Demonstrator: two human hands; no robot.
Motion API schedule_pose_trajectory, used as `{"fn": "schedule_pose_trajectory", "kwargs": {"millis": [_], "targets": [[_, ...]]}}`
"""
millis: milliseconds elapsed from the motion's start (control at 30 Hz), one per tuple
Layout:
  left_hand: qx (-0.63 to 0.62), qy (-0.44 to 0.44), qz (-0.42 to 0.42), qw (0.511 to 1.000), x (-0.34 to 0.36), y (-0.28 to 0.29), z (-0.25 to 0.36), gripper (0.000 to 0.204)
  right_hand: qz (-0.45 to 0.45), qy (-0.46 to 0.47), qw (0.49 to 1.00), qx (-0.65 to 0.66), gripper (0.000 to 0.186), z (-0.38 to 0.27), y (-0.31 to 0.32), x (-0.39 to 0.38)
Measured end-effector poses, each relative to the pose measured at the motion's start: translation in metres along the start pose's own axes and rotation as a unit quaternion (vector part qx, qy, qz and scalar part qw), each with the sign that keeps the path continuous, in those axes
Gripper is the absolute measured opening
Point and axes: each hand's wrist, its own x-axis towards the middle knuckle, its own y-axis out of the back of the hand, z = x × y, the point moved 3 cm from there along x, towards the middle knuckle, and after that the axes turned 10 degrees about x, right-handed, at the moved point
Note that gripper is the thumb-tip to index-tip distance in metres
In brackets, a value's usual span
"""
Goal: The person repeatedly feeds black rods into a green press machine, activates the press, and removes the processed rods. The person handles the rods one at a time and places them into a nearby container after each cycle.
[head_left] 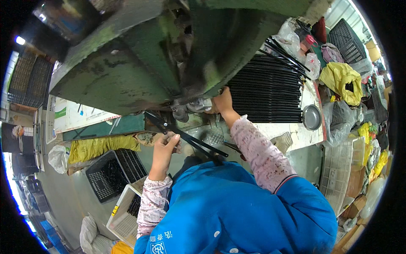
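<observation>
- Left hand point(167, 149): raised below the machine's lower edge, thumb and curled fingers grasping a pair of black strips point(198, 144); exact finger placement partly hidden.
- Strips: slanting through the air, upper ends close to the machine, lower ends fanned slightly apart near the worker's waist. A small bright round spot point(165, 125) shows near the upper end.
- Right hand point(223, 101): up against the machine's underside, beside a worn metal fitting point(201, 105). Fingertips hidden; I cannot tell whether it grasps anything.
- Green machine point(122, 72): bulky, scuffed, looming over both hands.
- To the worker's right, a white tabletop point(270, 130) bears a dense row of black rods point(266, 93) laid side by side, several more lying askew across the far end.
- Round metal dish point(312, 117): near the table's right edge, just beside the rod ends.
- Beyond the table: a crumpled yellow bag point(341, 81) among clear plastic bags.
- Floor, left: black crate point(103, 178), tilted in view; nearer the worker, a white basket point(120, 216) with dark pieces inside.
- Worker: blue jacket point(241, 207), patterned pale sleeves point(266, 156).
</observation>
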Motion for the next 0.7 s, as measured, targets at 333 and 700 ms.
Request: {"fn": "schedule_pose_trajectory", "kwargs": {"millis": [333,700], "targets": [[0.006,-0.002,0.002,1.000,-0.003,-0.004,0.006,0.028,-0.126,0.299,0.943,-0.080,0.025,-0.018,-0.034,-0.020],[0.003,0.006,0.004,1.000,0.000,-0.014,0.004,0.027,-0.198,0.315,0.867,-0.332,0.018,-0.076,-0.038,-0.050]]}}
